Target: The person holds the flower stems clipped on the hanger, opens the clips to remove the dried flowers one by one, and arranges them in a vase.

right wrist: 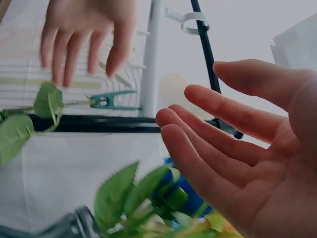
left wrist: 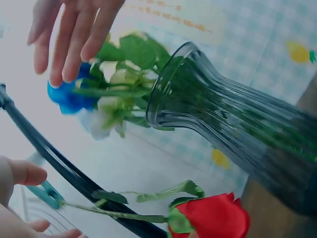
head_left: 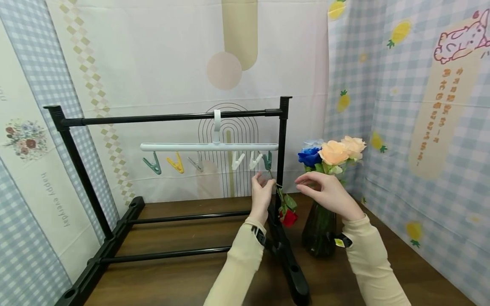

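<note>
A red rose point(head_left: 289, 218) hangs head down, its stem end caught in the dark green clothespin point(head_left: 267, 161) at the right end of the white hanger point(head_left: 208, 147). Just left of that stem is my left hand point(head_left: 262, 194), fingers loosely bent and nothing in them; the right wrist view shows its fingers point(right wrist: 74, 44) apart from the clothespin. My right hand point(head_left: 328, 191) hovers in front of the glass vase point(head_left: 319, 229), fingers relaxed and holding nothing. Peach roses point(head_left: 334, 152) and a blue rose point(head_left: 310, 157) stand in the vase.
The hanger hooks over the top bar of a black rack point(head_left: 172, 116). Along it hang another green clothespin point(head_left: 153, 163), a yellow one point(head_left: 176, 163), a grey one point(head_left: 196, 164) and two white ones point(head_left: 237, 160). A rack foot point(head_left: 292, 267) lies left of the vase on the wooden table point(head_left: 183, 280).
</note>
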`<state>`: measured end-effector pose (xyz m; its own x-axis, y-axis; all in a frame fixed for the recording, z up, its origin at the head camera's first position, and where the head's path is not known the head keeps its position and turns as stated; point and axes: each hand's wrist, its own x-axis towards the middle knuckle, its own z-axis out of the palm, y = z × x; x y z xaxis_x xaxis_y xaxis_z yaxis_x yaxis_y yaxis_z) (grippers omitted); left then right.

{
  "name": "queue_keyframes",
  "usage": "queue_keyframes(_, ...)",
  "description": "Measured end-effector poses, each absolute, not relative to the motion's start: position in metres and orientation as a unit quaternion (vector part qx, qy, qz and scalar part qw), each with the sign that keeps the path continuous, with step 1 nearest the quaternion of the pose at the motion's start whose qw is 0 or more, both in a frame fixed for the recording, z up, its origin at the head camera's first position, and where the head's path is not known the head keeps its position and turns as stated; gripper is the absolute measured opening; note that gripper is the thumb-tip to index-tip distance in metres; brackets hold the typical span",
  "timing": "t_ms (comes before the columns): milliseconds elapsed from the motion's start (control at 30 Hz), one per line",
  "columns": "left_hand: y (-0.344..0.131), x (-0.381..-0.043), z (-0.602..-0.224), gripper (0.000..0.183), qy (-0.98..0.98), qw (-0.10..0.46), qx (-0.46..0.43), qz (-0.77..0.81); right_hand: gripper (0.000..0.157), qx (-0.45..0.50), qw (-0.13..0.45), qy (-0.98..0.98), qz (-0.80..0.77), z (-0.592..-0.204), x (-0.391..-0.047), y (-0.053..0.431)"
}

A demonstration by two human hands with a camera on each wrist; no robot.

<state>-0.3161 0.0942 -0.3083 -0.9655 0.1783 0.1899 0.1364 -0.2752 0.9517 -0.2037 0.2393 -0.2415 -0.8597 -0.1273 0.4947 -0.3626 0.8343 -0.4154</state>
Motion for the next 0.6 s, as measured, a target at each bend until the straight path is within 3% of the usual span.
queue_keyframes(100, 0.095, -0.325, -0.311, 0.067, 0.593, 0.071, 0.112, 0.795, 0.021, 0.139, 0.214, -0.929, 0.268, -0.245, -0.211, 0.234)
queue_keyframes(200, 0.095, -0.329, -0.314, 0.066, 0.587, 0.092, 0.101, 0.798, 0.022, 0.148, 0.198, -0.928, 0.280, -0.249, -0.220, 0.229)
queue_keyframes(400, 0.097, -0.327, -0.319, 0.048, 0.592, 0.063, 0.096, 0.798, 0.028, 0.143, 0.180, -0.929, 0.289, -0.259, -0.243, 0.218)
queue_keyframes(600, 0.099, -0.324, -0.321, 0.028, 0.588, 0.014, 0.118, 0.800, 0.044, 0.067, 0.205, -0.931, 0.295, -0.264, -0.264, 0.210)
